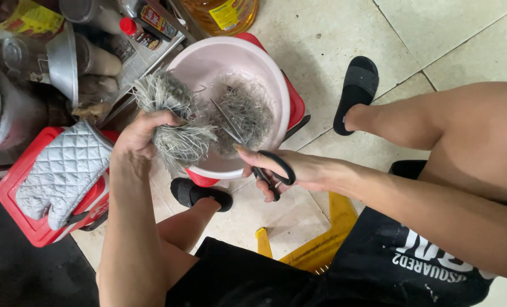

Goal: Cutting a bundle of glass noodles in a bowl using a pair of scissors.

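I see the left hand (138, 135) closed in a fist around a bundle (171, 122) of thin grey strands; strands fan out above and below the grip. The bundle sits at the basin's 9 o'clock rim, partly over it.

The right hand (287, 170) has fingers through the black handles of the scissors (253, 150); the blades point toward 11 o'clock over the basin, with the tips near the bundle. I cannot tell how far the blades are parted.

The pink basin (265, 74) holds a second grey heap (245, 111) at its centre. It rests on a red stool (296, 105).

At 9 o'clock from the left hand, a grey quilted mitt (63, 170) lies on a red box (15, 199). At 11 o'clock are metal pots (66, 57) and bottles (140, 28); at 12 o'clock, an oil jug (222, 14).

Both feet are in black slippers on the tile floor: one (199, 193) at 6 o'clock under the basin, the other (356, 91) at 3 o'clock. A yellow stool (321, 244) is below the knees
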